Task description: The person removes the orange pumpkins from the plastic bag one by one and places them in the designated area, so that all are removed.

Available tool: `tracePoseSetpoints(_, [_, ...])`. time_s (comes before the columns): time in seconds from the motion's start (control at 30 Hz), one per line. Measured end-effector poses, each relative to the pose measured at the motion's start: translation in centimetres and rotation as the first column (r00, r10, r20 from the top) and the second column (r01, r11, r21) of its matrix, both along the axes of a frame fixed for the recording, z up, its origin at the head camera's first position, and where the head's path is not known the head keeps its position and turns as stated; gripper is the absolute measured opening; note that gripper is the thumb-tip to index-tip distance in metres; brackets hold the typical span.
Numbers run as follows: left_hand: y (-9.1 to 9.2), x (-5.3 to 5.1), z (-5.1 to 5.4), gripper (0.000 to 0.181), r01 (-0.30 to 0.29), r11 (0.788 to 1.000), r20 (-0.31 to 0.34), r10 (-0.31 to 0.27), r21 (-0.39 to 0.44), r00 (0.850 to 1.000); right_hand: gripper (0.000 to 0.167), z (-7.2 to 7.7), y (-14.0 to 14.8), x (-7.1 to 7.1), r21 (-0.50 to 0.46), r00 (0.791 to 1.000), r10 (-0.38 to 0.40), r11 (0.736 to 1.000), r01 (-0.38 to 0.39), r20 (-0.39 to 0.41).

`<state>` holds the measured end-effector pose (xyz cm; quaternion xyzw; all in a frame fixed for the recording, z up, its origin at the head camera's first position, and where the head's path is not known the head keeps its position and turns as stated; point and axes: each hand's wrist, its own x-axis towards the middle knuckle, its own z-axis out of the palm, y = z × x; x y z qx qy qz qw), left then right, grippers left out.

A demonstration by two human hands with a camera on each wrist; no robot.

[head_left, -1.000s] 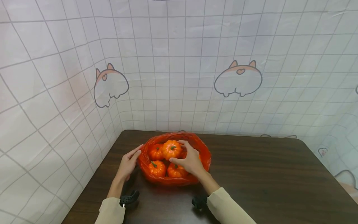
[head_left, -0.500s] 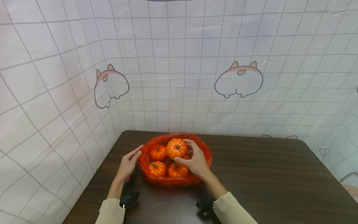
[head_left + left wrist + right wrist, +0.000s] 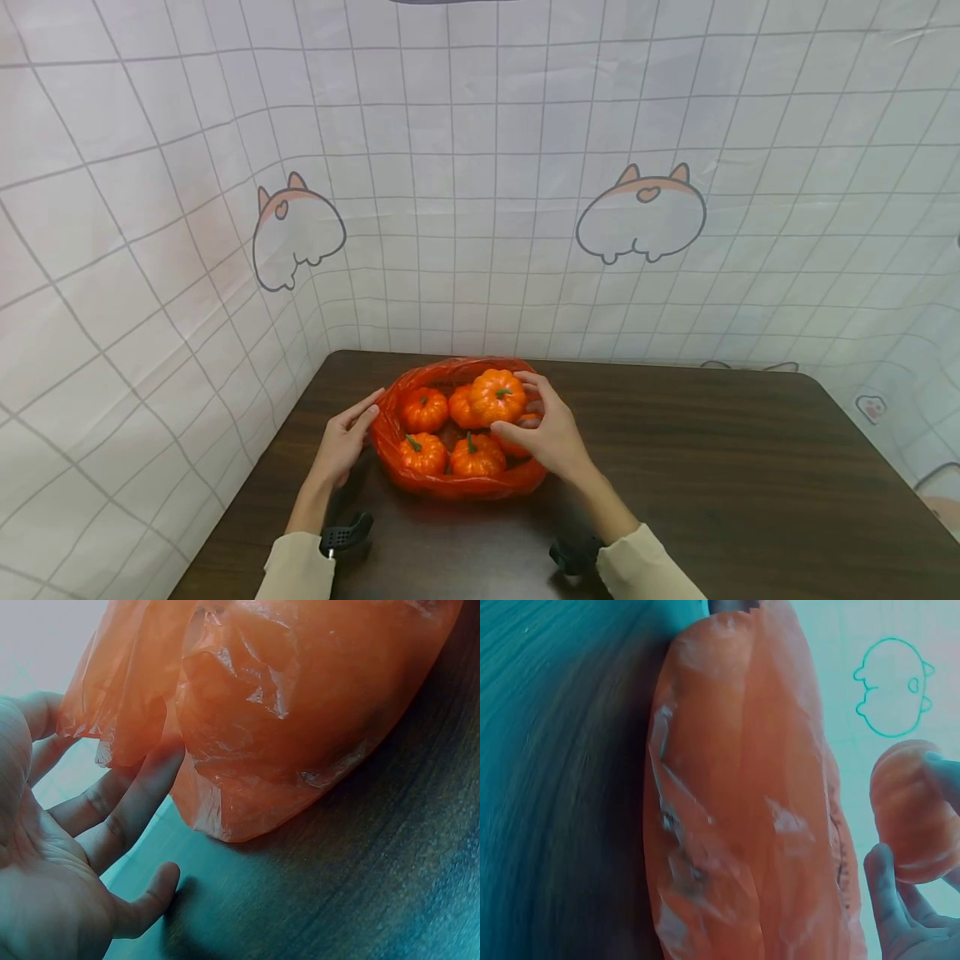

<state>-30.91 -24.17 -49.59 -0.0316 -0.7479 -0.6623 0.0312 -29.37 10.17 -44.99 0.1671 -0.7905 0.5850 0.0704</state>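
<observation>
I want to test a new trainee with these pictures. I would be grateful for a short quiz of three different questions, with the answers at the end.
1. Multiple choice. What does the right hand hold?
a) a cup
b) an orange pumpkin
c) a spoon

2. True or false? The left hand also holds a pumpkin.

3. Fill in the missing word: The red bag stands on a dark brown ____.

Key:
1. b
2. False; its fingers touch the red bag.
3. table
</observation>
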Motion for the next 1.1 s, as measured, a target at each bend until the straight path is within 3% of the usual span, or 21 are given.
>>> tracePoseSetpoints(0.57, [0.0, 0.0, 0.1, 0.047, 0.006, 1.0, 0.003, -0.006, 0.011, 1.0, 0.074, 0.9, 4.9, 0.1, -0.017, 0.997, -0.075, 0.997, 0.075, 0.001])
tracePoseSetpoints(1.1, [-0.1, 0.0, 0.0, 0.046, 0.007, 1.0, 0.001, -0.007, 0.019, 1.0, 0.077, 0.5, 9.0, -0.8, 0.053, 0.978, -0.204, 0.978, 0.203, 0.03])
